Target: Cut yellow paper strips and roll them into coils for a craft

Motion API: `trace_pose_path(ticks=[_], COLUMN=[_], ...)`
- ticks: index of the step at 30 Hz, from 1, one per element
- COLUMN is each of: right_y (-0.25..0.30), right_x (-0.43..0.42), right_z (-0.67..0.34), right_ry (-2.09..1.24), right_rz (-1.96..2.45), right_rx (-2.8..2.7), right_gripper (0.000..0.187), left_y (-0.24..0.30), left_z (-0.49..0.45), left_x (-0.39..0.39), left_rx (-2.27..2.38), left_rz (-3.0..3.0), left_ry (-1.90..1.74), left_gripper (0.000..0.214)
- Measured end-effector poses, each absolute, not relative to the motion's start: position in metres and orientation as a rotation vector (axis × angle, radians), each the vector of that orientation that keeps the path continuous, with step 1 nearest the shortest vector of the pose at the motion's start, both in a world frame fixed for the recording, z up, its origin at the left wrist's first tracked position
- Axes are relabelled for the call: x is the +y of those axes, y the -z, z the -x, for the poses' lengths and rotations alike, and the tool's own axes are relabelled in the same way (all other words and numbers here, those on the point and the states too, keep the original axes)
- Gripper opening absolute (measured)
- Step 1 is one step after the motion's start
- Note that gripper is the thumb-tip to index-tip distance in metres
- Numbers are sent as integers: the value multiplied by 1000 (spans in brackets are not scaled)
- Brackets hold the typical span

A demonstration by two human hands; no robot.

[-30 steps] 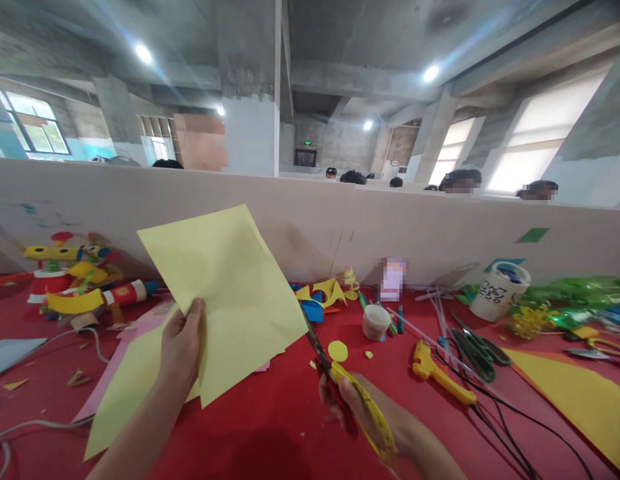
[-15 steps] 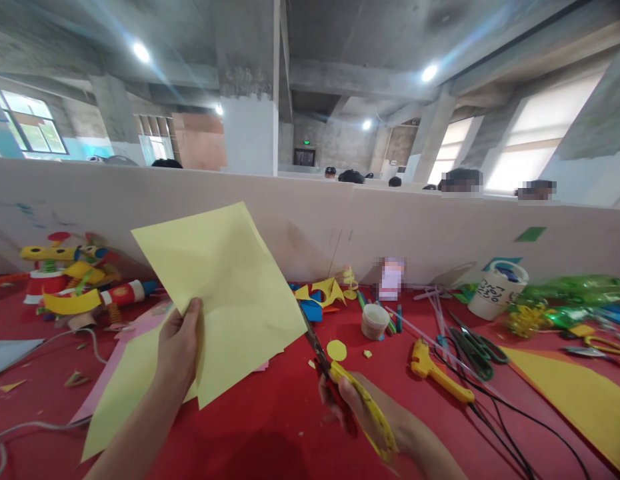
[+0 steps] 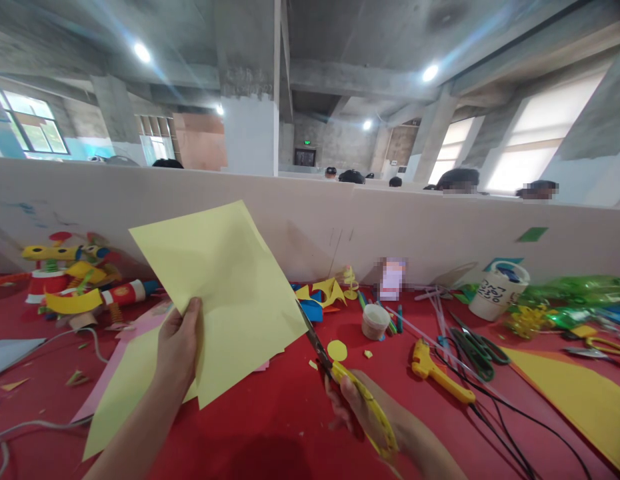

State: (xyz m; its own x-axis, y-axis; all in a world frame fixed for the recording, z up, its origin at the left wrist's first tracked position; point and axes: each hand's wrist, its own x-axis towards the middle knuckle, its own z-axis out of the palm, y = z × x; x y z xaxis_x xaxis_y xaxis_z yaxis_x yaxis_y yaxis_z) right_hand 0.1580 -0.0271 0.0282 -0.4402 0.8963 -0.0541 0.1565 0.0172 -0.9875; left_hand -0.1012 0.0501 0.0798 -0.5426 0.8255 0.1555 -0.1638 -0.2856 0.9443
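Observation:
My left hand (image 3: pixel 177 343) pinches the lower left edge of a pale yellow sheet of paper (image 3: pixel 225 287) and holds it up over the red table (image 3: pixel 270 427). In my right hand (image 3: pixel 360 413) is a pair of yellow-handled scissors (image 3: pixel 347 383), fingers through the handles. The blades point up and left and meet the sheet's right edge. A second yellow sheet (image 3: pixel 125 390) lies flat beneath the raised one, on top of pink paper (image 3: pixel 140 323).
A yellow glue gun (image 3: pixel 435 370) with black cable, green-handled scissors (image 3: pixel 480 347), a small cup (image 3: pixel 375 321), a white mug (image 3: pixel 497 290), a yellow paper disc (image 3: pixel 337 349) and scraps lie to the right. Craft figures (image 3: pixel 75 280) stand far left. A beige partition (image 3: pixel 390 233) runs behind, people beyond it.
The scissors and my right hand have shifted slightly right and the blades have closed further on the sheet's edge. The raised sheet has drifted a little left.

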Motion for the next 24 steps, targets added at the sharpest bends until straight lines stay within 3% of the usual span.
trace_pose_path(ticks=[24], right_y=[-38], right_x=[-27], right_z=[-149], right_ry=[-1457], right_rz=[1161], right_rx=[-1552], right_gripper=[61], left_y=[-78], left_z=[103], left_x=[51], left_rx=[1264], left_rz=[-847], left_ry=[-1896], left_gripper=[21])
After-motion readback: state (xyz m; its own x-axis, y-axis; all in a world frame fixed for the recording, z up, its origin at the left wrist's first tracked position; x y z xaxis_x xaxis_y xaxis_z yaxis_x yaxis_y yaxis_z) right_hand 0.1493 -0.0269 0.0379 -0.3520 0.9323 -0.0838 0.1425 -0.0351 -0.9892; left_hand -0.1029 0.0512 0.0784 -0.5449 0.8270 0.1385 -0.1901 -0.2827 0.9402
